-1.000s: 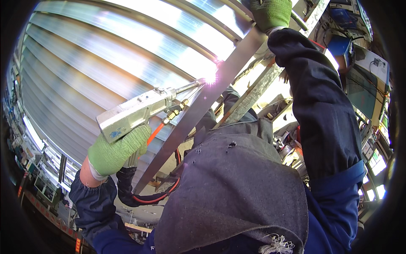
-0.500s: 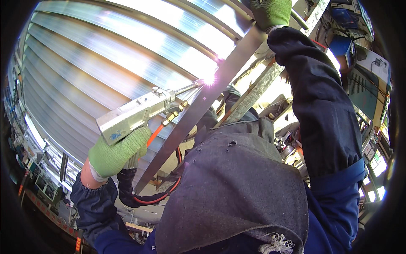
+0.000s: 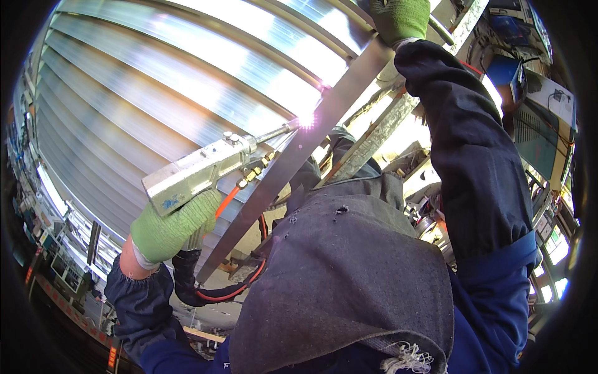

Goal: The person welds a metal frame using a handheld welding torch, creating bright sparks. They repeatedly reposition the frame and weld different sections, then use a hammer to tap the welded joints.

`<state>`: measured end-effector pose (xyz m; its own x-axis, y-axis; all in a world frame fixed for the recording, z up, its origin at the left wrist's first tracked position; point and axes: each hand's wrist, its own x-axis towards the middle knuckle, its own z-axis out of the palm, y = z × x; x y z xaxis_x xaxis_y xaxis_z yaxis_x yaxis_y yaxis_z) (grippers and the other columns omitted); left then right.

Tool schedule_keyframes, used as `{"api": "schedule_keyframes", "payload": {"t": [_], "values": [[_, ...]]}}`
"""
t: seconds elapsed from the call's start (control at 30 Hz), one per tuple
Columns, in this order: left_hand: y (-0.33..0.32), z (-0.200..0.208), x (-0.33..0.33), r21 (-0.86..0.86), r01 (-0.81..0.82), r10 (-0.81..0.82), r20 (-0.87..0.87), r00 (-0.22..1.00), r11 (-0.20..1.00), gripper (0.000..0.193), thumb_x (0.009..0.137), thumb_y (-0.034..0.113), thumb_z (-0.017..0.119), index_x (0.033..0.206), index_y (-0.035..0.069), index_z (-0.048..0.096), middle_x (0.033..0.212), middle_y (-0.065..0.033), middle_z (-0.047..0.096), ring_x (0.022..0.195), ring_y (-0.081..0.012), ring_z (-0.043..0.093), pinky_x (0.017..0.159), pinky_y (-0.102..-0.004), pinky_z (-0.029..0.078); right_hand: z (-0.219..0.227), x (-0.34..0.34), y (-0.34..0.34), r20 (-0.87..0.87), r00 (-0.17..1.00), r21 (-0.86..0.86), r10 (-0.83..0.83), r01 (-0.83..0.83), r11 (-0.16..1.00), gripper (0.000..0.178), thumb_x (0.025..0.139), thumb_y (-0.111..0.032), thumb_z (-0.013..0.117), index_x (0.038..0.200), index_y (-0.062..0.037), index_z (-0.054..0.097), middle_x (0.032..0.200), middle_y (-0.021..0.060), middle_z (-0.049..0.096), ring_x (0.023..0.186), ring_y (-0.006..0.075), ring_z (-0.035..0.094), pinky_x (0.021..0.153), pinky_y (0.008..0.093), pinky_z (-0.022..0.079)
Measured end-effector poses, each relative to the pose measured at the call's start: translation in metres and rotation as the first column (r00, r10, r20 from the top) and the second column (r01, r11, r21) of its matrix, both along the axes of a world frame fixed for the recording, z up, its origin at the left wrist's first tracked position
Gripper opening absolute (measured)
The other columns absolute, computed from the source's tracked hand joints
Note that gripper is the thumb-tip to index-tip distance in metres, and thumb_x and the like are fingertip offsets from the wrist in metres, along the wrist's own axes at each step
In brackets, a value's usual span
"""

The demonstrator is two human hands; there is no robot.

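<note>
My left hand (image 3: 174, 227), in a green knit glove, is wrapped round the grip of a silver laser welding torch (image 3: 196, 171). Its nozzle points up and right, and a bright pink-white glow (image 3: 306, 118) burns at the tip. That glow sits where a flat metal bar (image 3: 283, 162) meets the slats of a shiny slatted metal panel (image 3: 143, 106). An orange hose (image 3: 228, 201) joins the torch by brass fittings. At the top, beside the bar's far end, is my right hand (image 3: 400, 20), also green-gloved. The picture's edge cuts off its fingers, so its hold is hidden.
A worn grey apron (image 3: 349, 268) covers my front. Under the bar runs a scuffed metal beam (image 3: 374, 140). Cased equipment (image 3: 542, 124) with cables stands at the right. A black and red cable (image 3: 233, 292) loops below the torch.
</note>
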<state>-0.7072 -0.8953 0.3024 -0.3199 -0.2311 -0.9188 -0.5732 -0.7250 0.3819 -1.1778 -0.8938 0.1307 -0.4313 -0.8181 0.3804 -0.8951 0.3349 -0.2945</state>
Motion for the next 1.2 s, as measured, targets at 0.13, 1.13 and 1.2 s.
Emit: {"api": "schedule_keyframes", "payload": {"t": [0.13,1.13,1.2], "values": [[0.004,0.007,0.002,-0.057,0.066,-0.064,0.029,0.997,0.996,0.027,0.101,0.024,0.073,0.119,0.004,0.069,0.089,-0.0028,0.07,0.074,-0.0136,0.066,0.062,-0.0282,0.052,-0.008,-0.003,0.001,0.062,0.997,-0.001,-0.038,0.038,0.999,0.034,0.097,-0.021,0.065,0.129,-0.0097,0.066,0.113,0.0202,0.071,0.099,0.0425,0.066,0.089,0.0517,0.051],[0.312,-0.031,-0.058,-0.766,-0.51,0.566,-0.238,0.789,0.39,0.024,0.1,0.018,0.074,0.119,0.005,0.067,0.088,0.002,0.065,0.071,-0.0069,0.059,0.059,-0.0269,0.048,0.0,-0.014,0.025,-0.01,0.997,-0.113,0.076,-0.077,0.991,0.062,0.096,-0.032,0.064,0.149,-0.0033,0.051,0.143,0.0188,0.059,0.136,0.0368,0.051,0.122,0.0536,0.03],[0.313,-0.034,-0.062,-0.773,-0.52,0.575,-0.252,0.778,0.365,0.024,0.1,0.018,0.074,0.119,0.005,0.067,0.088,0.0019,0.065,0.071,-0.0069,0.059,0.059,-0.0269,0.048,0.001,-0.015,0.032,-0.009,0.997,-0.073,0.078,-0.079,0.994,0.064,0.096,-0.033,0.063,0.151,-0.0025,0.048,0.146,0.0197,0.057,0.139,0.037,0.048,0.123,0.0534,0.028]]}}
